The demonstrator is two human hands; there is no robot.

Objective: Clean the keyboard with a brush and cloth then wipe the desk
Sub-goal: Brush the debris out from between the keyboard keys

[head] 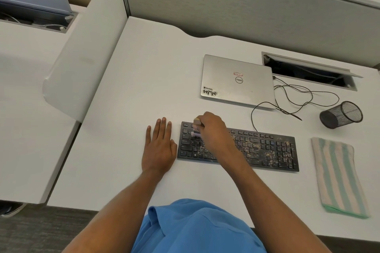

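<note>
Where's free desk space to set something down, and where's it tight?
Biggest bare patch: left half of the desk, between the white divider and the laptop. Smaller one: front strip between keyboard and desk edge, left of the striped cloth. Tight: right side, where cable loops, tipped mesh cup and cloth crowd together.

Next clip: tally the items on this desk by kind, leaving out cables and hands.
Keyboard: 1
Laptop: 1
Brush, held in the right hand: 1
Cloth: 1
Mesh cup, lying on its side: 1
Total: 5
</note>
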